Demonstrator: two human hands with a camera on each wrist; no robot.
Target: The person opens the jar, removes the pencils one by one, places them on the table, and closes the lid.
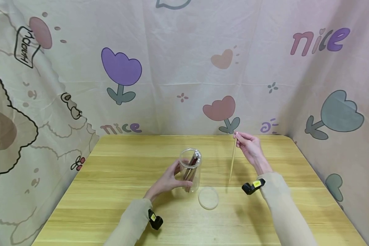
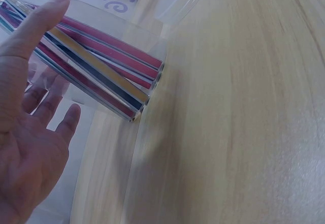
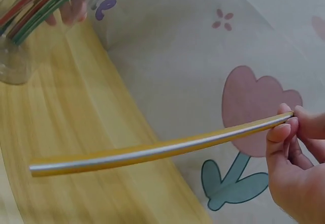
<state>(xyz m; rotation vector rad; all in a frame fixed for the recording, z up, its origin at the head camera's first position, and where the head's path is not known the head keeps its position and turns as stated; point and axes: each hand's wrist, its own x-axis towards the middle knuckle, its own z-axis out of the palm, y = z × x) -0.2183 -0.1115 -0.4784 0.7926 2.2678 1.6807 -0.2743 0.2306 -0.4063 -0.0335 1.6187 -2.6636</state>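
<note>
While gripping the clear jar [image 1: 197, 175] with the left hand [image 1: 169, 180], spread to its width with thumb on the near side and fingers round the far side, pinching one yellow stick [image 1: 232, 160] between thumb and fingertips of the right hand [image 1: 250, 147]. Mark both hands as occupied: nearly closed at the right, broadly curved at the left. Log yellow stick as right of the jar, well apart from it, hanging steeply from its top end over the worktop [image 1: 110, 177]; can't tell whether touching at the bottom tip. Looks slim, with a silver stripe lengthwise in the right wrist view. Judge light and fairly stiff, smooth enough to slip or roll, maybe snapping under a hard bend. Best taken at mid-length for control; held at the end, likely to pivot in the pinch. Expect a light, smooth-walled jar, better held low and without hard squeezing. Contains a leaning bundle of sticks [image 1: 189, 171], red, dark and yellow among them, with white upper ends; likely to shift if tipped. Note round lid [image 1: 208, 199] lying flat on the worktop just beside the jar.
</note>
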